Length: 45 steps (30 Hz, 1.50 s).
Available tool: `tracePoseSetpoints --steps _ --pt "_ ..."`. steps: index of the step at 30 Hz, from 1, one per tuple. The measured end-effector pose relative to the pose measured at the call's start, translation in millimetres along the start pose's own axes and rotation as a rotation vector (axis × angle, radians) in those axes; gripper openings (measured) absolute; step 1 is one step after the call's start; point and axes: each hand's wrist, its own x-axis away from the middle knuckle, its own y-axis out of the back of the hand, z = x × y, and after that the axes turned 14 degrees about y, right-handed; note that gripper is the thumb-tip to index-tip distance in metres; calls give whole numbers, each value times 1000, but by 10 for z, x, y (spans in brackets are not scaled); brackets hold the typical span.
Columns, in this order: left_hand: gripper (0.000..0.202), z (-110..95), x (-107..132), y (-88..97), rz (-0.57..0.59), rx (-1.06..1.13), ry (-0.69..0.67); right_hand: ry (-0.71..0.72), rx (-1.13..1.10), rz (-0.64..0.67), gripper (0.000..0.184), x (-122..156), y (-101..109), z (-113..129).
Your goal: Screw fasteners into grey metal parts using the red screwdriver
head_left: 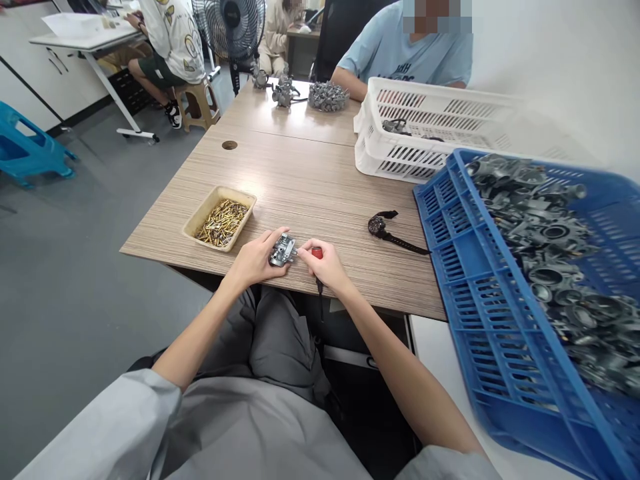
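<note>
My left hand (253, 260) is closed around a grey metal carburetor body (283, 249) near the table's front edge. My right hand (327, 267), just to its right, is shut on a red-and-black screwdriver (317, 253); a dark lower part hangs below the palm. The right thumb and fingertips pinch close against the carburetor's right side, and whatever small part they may hold cannot be made out. Left of the left hand, a cream tray (191, 229) holds many small brass-coloured parts (225, 222).
A black wristwatch (377, 225) lies right of my hands. A blue crate (453, 267) full of carburetors (555, 233) stands at the right, a white crate (395, 163) behind it. Metal parts (328, 97) sit at the far end, near a person in light blue (385, 47).
</note>
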Motion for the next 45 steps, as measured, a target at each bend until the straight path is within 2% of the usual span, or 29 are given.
tracePoseSetpoints --steps 17,26,45 --pt "85 -6 2 -1 2 -5 13 8 9 -30 24 10 -11 -15" --pt "85 -13 2 5 9 4 19 -31 40 -59 29 10 -22 -6" --pt "84 -13 -3 4 6 7 8 22 63 -44 24 10 -34 -49"
